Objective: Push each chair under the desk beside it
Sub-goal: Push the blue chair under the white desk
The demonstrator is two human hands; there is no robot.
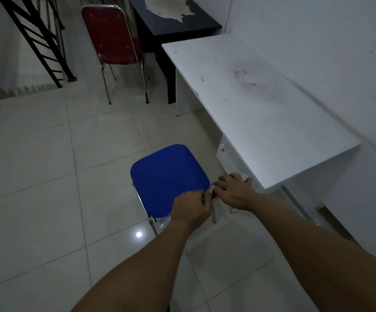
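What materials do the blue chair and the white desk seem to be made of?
Blue chair: smooth matte padded seat, probably vinyl, on shiny chromed metal tube legs. White desk: flat thin panels with a smudged matte surface, likely laminated board.

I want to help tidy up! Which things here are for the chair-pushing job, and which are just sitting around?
For the job: blue chair, white desk, red chair, dark desk, and the left hand and right hand gripping the blue chair.

Just sitting around: black metal rack.

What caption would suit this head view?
Both hands grip the blue chair beside the white desk; a red chair waits beyond.
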